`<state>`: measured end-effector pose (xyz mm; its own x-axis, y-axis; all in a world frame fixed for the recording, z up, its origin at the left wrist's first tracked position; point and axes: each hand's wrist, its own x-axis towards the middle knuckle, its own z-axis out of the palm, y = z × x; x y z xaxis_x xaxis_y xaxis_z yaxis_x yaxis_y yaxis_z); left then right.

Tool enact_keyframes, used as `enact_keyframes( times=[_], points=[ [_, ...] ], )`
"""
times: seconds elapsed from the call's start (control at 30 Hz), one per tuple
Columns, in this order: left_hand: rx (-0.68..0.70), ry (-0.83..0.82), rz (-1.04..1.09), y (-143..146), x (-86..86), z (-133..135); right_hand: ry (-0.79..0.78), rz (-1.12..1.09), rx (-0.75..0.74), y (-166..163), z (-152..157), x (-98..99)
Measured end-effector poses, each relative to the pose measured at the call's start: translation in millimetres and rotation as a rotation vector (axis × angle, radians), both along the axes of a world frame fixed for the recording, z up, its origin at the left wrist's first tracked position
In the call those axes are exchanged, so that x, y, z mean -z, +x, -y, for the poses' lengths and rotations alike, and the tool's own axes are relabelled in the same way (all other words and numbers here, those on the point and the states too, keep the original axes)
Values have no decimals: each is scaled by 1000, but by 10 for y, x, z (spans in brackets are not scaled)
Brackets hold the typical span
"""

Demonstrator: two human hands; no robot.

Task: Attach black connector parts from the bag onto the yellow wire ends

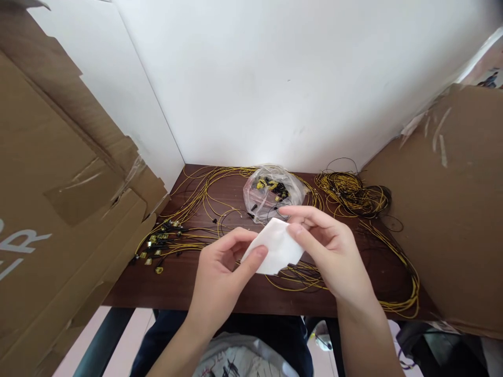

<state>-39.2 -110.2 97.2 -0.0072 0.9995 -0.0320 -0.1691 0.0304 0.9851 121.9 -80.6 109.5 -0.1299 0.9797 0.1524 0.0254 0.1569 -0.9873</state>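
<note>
A small folded white tissue point(275, 246) is held up over the front of the table, between both hands. My left hand point(226, 269) pinches its left edge, thumb on top and fingers behind. On the other side, my right hand point(328, 243) grips the upper right corner between thumb and fingers. Beneath and behind the hands lie thin yellow and black wires point(302, 275). Just beyond the tissue sits a clear plastic bag point(293, 191) with small yellow and black parts inside.
Wire ends with yellow and black connectors point(155, 243) lie at the table's left. A tangled wire coil point(349, 191) rests at the back right. Cardboard point(70, 209) stands on the left and more cardboard point(444, 220) on the right. A white wall point(267, 84) closes off the back.
</note>
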Motion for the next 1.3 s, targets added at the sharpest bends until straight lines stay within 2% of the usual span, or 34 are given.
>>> enact_keyframes(
  times=[0.2, 0.3, 0.37, 0.53, 0.6, 0.67, 0.73, 0.83, 0.9, 0.97, 1.07, 1.17, 1.3],
  points=[
    [-99, -33, 90, 7, 64, -26, -150, -163, -138, 4, 8, 144],
    [-114, -61, 137, 8, 103, -44, -154, -157, -120, -12, 32, 220],
    [-139, -50, 152, 18, 117, -58, -45, -84, -64, -19, 54, 242],
    [-168, -69, 282, 67, 115, -72, 388, 250, 30, 2, 94, 288],
    [-155, -87, 344, 80, 119, -66, 486, 340, 23, 21, 102, 323],
    [-135, -76, 317, 83, 134, -57, 510, 374, -4, 39, 114, 347],
    [-122, -40, 243, 83, 156, -46, 451, 345, 1, 52, 133, 352],
    [-122, 20, 151, 97, 188, -16, 226, 173, 34, 56, 165, 348],
    [-137, 58, 86, 122, 208, 14, 79, 73, 4, 44, 185, 366],
    [-158, 134, -10, 155, 230, 51, 13, 61, -16, 18, 203, 407],
    [-167, 341, -234, 207, 269, 110, 19, 88, 163, -34, 228, 491],
    [-65, 568, -405, 252, 324, 170, 15, 26, 352, -83, 261, 565],
    [80, 718, -583, 293, 434, 212, -158, -181, 359, -148, 336, 623]
  ],
)
